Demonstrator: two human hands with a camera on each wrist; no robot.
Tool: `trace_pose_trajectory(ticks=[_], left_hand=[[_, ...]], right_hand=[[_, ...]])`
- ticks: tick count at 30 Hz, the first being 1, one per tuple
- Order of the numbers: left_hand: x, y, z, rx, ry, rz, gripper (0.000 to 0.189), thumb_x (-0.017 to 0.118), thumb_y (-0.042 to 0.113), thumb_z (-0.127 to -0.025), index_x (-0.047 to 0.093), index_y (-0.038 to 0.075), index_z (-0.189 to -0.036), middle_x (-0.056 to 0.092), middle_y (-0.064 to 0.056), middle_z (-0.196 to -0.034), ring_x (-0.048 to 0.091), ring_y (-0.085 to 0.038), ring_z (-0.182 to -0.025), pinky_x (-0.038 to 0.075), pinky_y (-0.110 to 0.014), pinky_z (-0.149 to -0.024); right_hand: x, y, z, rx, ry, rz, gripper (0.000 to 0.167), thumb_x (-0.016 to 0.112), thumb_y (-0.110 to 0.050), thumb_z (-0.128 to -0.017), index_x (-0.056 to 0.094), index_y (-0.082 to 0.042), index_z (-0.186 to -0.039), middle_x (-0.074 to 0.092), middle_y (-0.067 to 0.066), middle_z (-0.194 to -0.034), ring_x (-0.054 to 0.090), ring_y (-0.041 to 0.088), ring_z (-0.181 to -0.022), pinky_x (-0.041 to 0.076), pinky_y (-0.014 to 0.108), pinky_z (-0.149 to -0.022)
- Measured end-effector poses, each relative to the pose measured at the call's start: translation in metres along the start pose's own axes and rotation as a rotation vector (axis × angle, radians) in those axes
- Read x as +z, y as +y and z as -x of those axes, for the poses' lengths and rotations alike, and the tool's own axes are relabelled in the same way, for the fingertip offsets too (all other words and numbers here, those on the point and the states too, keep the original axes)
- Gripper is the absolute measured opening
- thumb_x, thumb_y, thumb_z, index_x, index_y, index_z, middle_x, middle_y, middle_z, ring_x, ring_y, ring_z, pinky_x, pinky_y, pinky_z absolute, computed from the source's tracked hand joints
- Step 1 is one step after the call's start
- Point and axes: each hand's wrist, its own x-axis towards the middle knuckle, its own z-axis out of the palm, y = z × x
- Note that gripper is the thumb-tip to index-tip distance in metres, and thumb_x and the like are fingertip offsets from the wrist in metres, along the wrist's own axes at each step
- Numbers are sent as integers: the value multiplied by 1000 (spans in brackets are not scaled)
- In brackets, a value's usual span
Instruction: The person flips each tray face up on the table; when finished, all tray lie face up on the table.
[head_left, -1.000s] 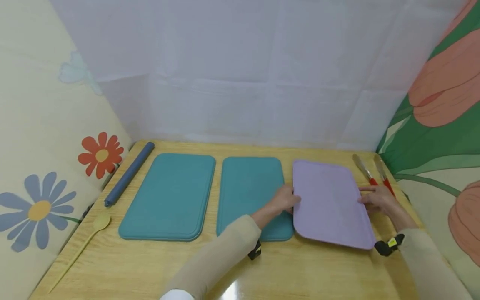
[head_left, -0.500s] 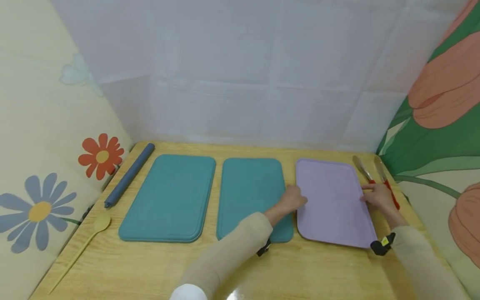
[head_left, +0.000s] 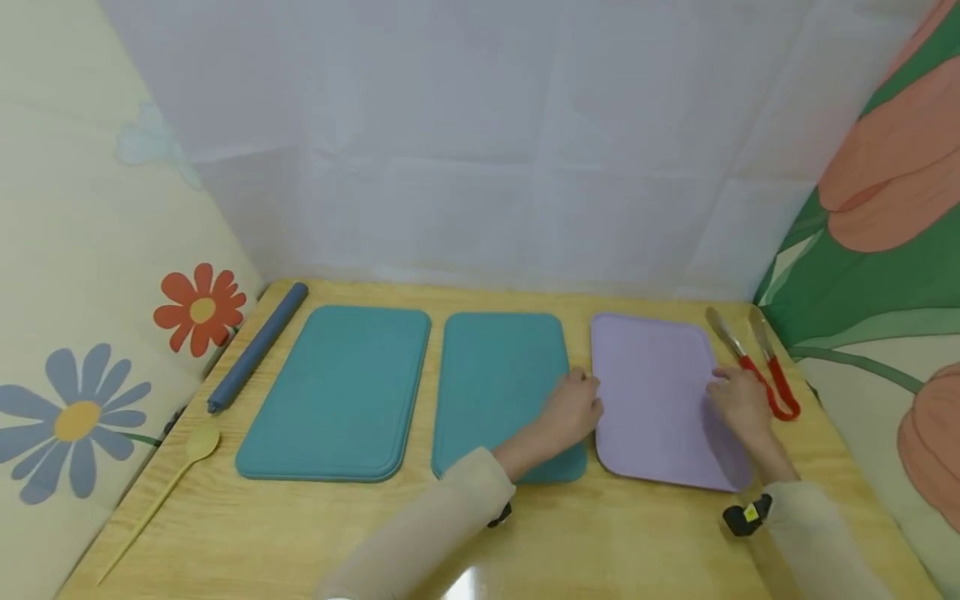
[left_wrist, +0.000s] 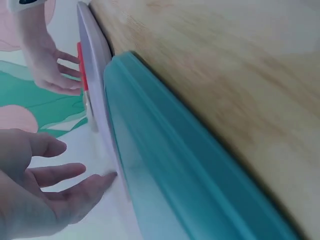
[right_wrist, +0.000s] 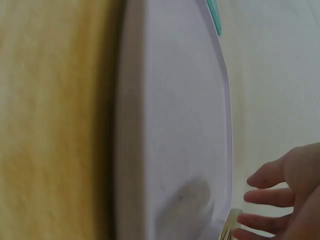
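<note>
A lilac tray (head_left: 652,400) lies flat at the right of the row on the table. My left hand (head_left: 573,408) hovers over the right side of the middle teal tray (head_left: 498,375), near the lilac tray's left edge. In the left wrist view, its fingers (left_wrist: 60,175) are spread and relaxed, holding nothing. Above the lilac tray's right edge is my right hand (head_left: 742,404), casting a shadow on its surface. The right wrist view shows that hand's loose fingers (right_wrist: 270,195) apart from the tray, with nothing in them.
Red-handled tongs (head_left: 783,392) lie right of the lilac tray, close to my right hand. Another teal tray (head_left: 337,392) sits at the left. Farther left are a dark blue roll (head_left: 258,347) and a yellow spoon (head_left: 201,442). A pale cloth (head_left: 487,150) hangs behind.
The lilac tray shifted slightly right and now lies flat. Both hands have let go of its sides; the left drew back a little, and the right rose over the tray's right edge.
</note>
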Motion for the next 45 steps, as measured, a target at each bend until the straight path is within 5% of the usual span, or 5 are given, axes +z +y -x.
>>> trace_pose_trajectory(ticks=[5, 9, 20, 35, 45], left_hand=[[-14, -30, 20, -10, 167, -200, 18, 60, 13, -93, 68, 4, -106, 60, -14, -103, 55, -27, -88, 52, -30, -56], [-29, -57, 38, -63, 237, -221, 21, 63, 13, -92, 67, 2, -109, 60, -19, -106, 55, -34, -92, 54, -39, -55], [-45, -103, 88, -182, 76, -83, 48, 68, 25, -91, 55, -5, -127, 46, -30, -129, 46, -46, -120, 55, -50, -76], [-54, -121, 88, -235, 24, -46, 55, 69, 26, -90, 51, -9, -130, 36, -39, -139, 46, -50, -122, 48, -55, -91], [-57, -127, 87, -269, -20, 11, 59, 70, 23, -89, 48, -10, -133, 30, -40, -143, 40, -50, -128, 41, -53, -101]], right_hand=[[17, -20, 7, -233, 103, -12, 28, 61, 3, -84, 61, 19, -107, 56, 41, -101, 52, 58, -95, 41, 63, -81], [29, -34, 12, -344, 155, 27, 31, 67, 2, -83, 60, 16, -109, 57, 38, -104, 53, 56, -94, 44, 63, -79], [60, -84, 13, -452, -7, 45, 47, 70, -15, -88, 54, 10, -125, 52, 34, -126, 49, 52, -114, 43, 66, -85], [94, -129, 13, -429, -210, 83, 57, 62, -30, -95, 46, 4, -138, 40, 35, -139, 42, 51, -124, 38, 67, -93], [106, -139, 14, -466, -211, 95, 57, 61, -31, -96, 47, 6, -136, 48, 33, -133, 45, 48, -122, 40, 62, -96]])
